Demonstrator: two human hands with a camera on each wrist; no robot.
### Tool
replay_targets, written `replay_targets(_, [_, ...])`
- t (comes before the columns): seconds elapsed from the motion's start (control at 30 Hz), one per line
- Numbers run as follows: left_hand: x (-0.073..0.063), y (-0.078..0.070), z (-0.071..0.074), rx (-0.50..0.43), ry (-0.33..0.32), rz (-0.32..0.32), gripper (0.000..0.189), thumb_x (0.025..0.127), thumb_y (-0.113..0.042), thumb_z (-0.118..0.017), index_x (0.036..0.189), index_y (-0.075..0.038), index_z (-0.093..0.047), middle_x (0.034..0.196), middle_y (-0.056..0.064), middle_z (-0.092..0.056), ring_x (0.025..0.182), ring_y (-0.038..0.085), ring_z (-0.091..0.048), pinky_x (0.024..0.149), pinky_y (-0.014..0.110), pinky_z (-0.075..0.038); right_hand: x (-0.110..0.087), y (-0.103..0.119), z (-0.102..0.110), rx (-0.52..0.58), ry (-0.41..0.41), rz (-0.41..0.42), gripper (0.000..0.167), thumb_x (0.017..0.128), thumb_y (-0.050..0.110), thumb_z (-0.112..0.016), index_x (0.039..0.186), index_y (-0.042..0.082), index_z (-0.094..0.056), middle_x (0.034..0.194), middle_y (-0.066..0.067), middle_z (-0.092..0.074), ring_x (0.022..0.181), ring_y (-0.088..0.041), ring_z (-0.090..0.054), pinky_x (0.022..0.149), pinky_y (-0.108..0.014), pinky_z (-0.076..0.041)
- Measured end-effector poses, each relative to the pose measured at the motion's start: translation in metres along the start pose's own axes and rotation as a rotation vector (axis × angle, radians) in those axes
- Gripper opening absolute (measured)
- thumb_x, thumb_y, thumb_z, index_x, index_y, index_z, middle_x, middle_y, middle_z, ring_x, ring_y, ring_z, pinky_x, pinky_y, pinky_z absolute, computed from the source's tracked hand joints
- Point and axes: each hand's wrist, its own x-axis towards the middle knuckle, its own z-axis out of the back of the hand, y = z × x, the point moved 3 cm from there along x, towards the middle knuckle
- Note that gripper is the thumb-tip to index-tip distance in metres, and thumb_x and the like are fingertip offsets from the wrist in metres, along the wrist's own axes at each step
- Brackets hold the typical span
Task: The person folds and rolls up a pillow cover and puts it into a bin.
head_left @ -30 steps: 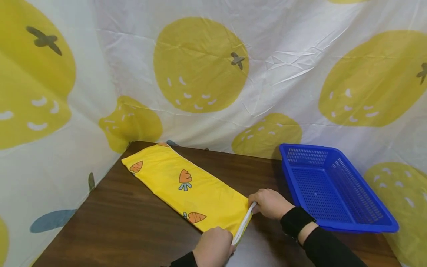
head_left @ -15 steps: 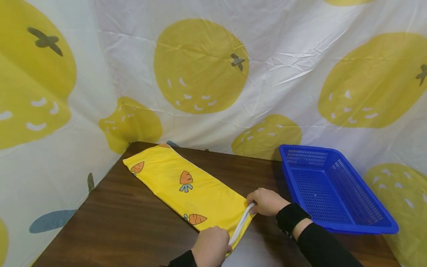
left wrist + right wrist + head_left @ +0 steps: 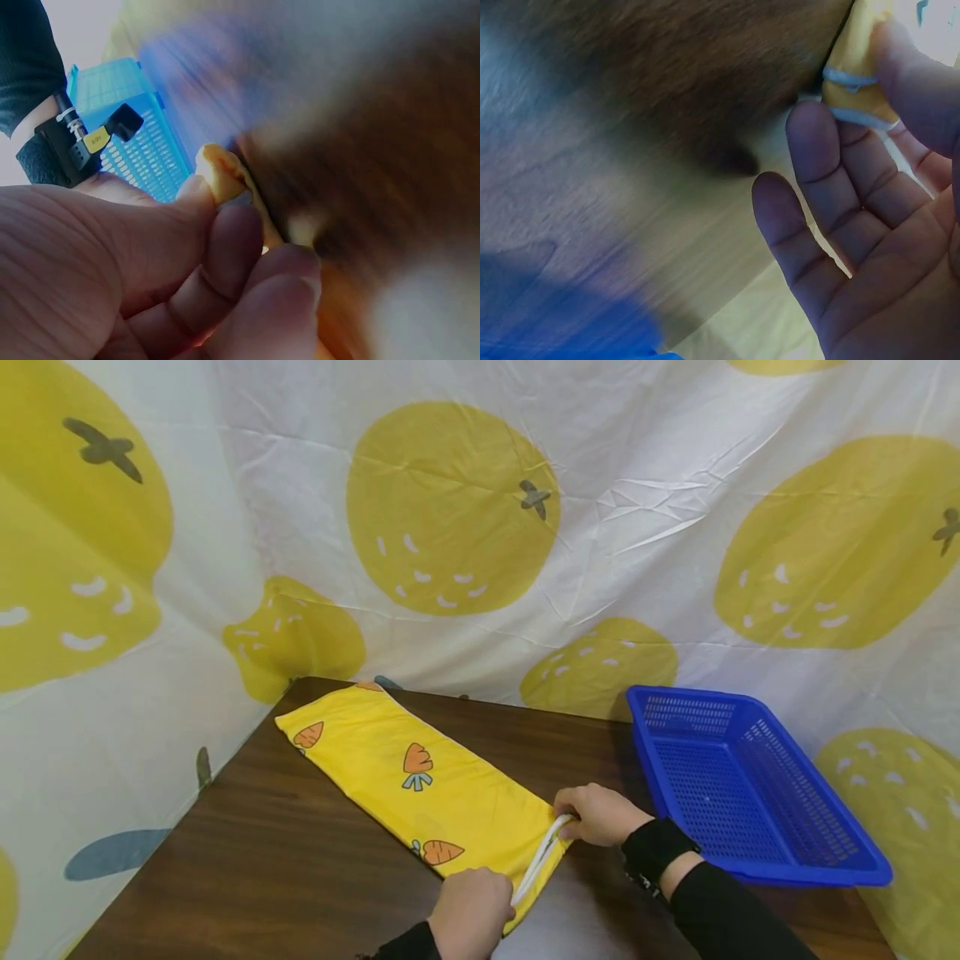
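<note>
A long, folded yellow cloth [image 3: 457, 777] printed with orange carrots lies slantwise on the table in the head view. At its near end, my left hand [image 3: 471, 910] grips the left corner and my right hand [image 3: 603, 814] pinches the right corner. Between them runs a white edge [image 3: 534, 870], with a yellow strip of fabric showing beyond it. In the left wrist view, thumb and fingertips pinch a gathered bit of the yellow cloth [image 3: 222, 176]. The right wrist view has thumb and forefinger on the white-trimmed cloth [image 3: 851, 49], while the other fingers [image 3: 780, 202] spread loosely.
A blue perforated plastic basket [image 3: 731, 793] stands to the right, near my right forearm. The dark wooden table [image 3: 285, 860] is bordered at the back and left by a white curtain [image 3: 637, 552] printed with big lemons.
The white edge has been turned back, so a wider yellow strip now shows on its near side. Both hands have shifted slightly left while keeping their hold on the cloth.
</note>
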Motion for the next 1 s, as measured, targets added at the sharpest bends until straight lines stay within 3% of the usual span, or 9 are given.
replay_targets(0.17, [-0.002, 0.003, 0.000, 0.031, -0.049, -0.040, 0.036, 0.093, -0.029, -0.081, 0.066, -0.018, -0.060, 0.057, -0.008, -0.053, 0.050, 0.009, -0.051, 0.042, 0.030, -0.039, 0.000, -0.001, -0.003, 0.016, 0.001, -0.073, 0.017, 0.091, 0.016, -0.084, 0.099, 0.020, -0.070, 0.086, 0.008, -0.068, 0.077, -0.012, -0.058, 0.076, -0.036, -0.054])
replay_targets(0.4, [0.001, 0.002, 0.002, 0.014, -0.004, -0.001, 0.027, 0.090, -0.029, -0.085, 0.076, -0.017, -0.065, 0.064, -0.007, -0.057, 0.055, 0.009, -0.054, 0.048, 0.031, -0.042, 0.002, 0.006, -0.004, -0.005, -0.047, -0.096, 0.029, 0.087, 0.016, -0.088, 0.104, 0.018, -0.064, 0.091, 0.002, -0.065, 0.081, -0.016, -0.057, 0.076, -0.041, -0.054])
replay_targets(0.53, [0.002, -0.001, 0.004, 0.020, -0.014, -0.017, 0.024, 0.086, -0.026, -0.088, 0.080, -0.019, -0.066, 0.068, -0.008, -0.060, 0.059, 0.007, -0.054, 0.049, 0.030, -0.040, 0.002, 0.008, -0.005, -0.062, -0.098, -0.043, 0.032, 0.084, 0.014, -0.091, 0.100, 0.019, -0.064, 0.092, 0.003, -0.057, 0.081, -0.014, -0.053, 0.072, -0.035, -0.051])
replay_targets(0.67, [0.000, -0.004, 0.005, 0.069, -0.046, -0.037, 0.025, 0.085, -0.024, -0.088, 0.071, -0.022, -0.067, 0.064, -0.010, -0.059, 0.055, 0.007, -0.052, 0.046, 0.030, -0.038, 0.002, 0.012, -0.007, -0.092, -0.134, 0.060, 0.029, 0.082, 0.009, -0.091, 0.088, 0.020, -0.065, 0.085, 0.007, -0.053, 0.077, -0.011, -0.050, 0.069, -0.027, -0.048])
replay_targets(0.77, [0.000, -0.007, 0.005, 0.129, -0.033, -0.023, 0.029, 0.086, -0.023, -0.086, 0.065, -0.021, -0.067, 0.061, -0.009, -0.057, 0.053, 0.009, -0.052, 0.045, 0.032, -0.041, 0.001, 0.014, -0.007, -0.102, -0.150, 0.128, 0.029, 0.083, 0.005, -0.088, 0.079, 0.019, -0.064, 0.077, 0.009, -0.054, 0.074, -0.008, -0.049, 0.068, -0.025, -0.046])
replay_targets(0.9, [0.001, -0.012, 0.005, 0.203, 0.049, -0.010, 0.034, 0.088, -0.042, -0.084, 0.069, -0.018, -0.070, 0.068, -0.006, -0.058, 0.059, 0.012, -0.055, 0.049, 0.034, -0.046, -0.003, 0.018, -0.008, -0.163, -0.160, 0.192, 0.027, 0.085, 0.002, -0.084, 0.078, 0.019, -0.066, 0.074, 0.010, -0.059, 0.072, -0.007, -0.051, 0.069, -0.025, -0.050])
replay_targets(1.0, [0.003, -0.017, 0.002, 0.236, 0.106, -0.010, 0.044, 0.084, -0.060, -0.084, 0.078, -0.018, -0.076, 0.078, -0.004, -0.058, 0.067, 0.014, -0.053, 0.052, 0.034, -0.047, -0.007, 0.021, -0.007, -0.233, -0.163, 0.245, 0.023, 0.086, 0.000, -0.083, 0.082, 0.019, -0.072, 0.079, 0.008, -0.067, 0.074, -0.008, -0.057, 0.073, -0.028, -0.057])
